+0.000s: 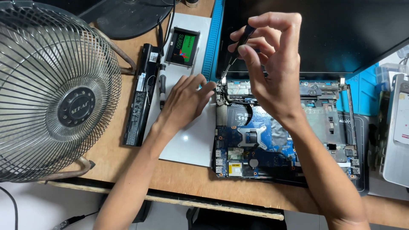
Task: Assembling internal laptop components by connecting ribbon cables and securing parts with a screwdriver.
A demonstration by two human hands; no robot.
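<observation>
Head view. We look down on a wooden surface point(187, 176) where an opened laptop point(289, 136) lies with its cover removed, exposing a blue circuit board point(238, 136) and a square metal bracket point(252, 137) near its middle. The dark screen point(341, 34) stands open at the far side.

The right hand point(272, 64) is raised above the laptop's far left corner. We see its grip closed narrowly: thumb and fingers pinch the black handle of a slim screwdriver point(239, 42), whose shaft slants down and left to the metal hinge point(222, 81) at that corner. The tip appears to meet the hinge, though we cannot tell the exact contact.

The left hand point(185, 102) lies flat on a white mat point(187, 145) just beside the laptop's left edge. Its grip holds nothing; the fingers are extended and loosely spread, the fingertips point(209, 87) touching or nearly touching the laptop beside the hinge.

On the mat's far end we see a black solid-state drive with a green label point(183, 47). A long black battery pack point(140, 98) lies along the mat's left edge, and a second black-handled tool point(162, 87) lies between battery and left hand. A blue strip point(212, 38) runs along the mat's right edge. A round metal-grilled fan point(55, 89) fills the left of the view. A blue mat point(362, 89) and a silver device point(396, 136) lie to the right of the laptop.
</observation>
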